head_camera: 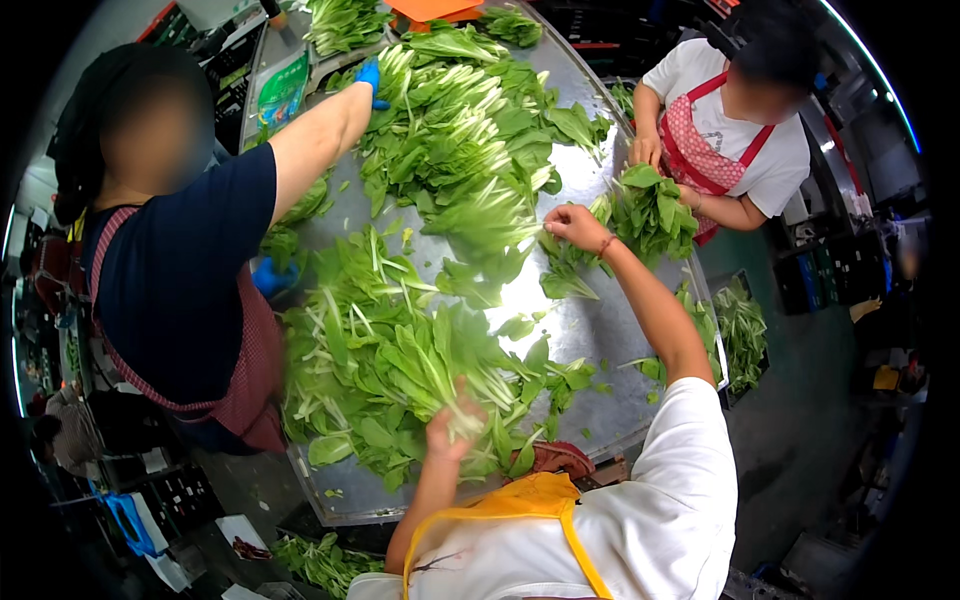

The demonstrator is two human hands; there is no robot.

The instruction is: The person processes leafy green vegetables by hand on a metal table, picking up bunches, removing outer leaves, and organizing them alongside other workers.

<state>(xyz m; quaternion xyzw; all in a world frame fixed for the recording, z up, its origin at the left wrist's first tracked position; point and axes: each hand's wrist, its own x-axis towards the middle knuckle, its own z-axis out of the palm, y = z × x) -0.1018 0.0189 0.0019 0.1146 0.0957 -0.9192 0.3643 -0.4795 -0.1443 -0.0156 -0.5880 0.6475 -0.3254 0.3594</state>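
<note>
My left hand (456, 427) is closed around the pale stem ends of a bunch of leafy greens (420, 360), low over a loose heap of the same greens. Farther up, my right hand (574, 227) pinches the white stem end of a blurred leafy green (487, 225) at the near edge of the large pile (457, 127). Both piles lie on a metal table (615, 409). Small torn leaves are scattered between them.
A co-worker at left in blue gloves (369, 79) reaches over the pile. Another co-worker at right holds a bunch of greens (652, 210). Crates of greens (739, 330) stand beside the table; a green plastic bag (283, 90) lies at its far left.
</note>
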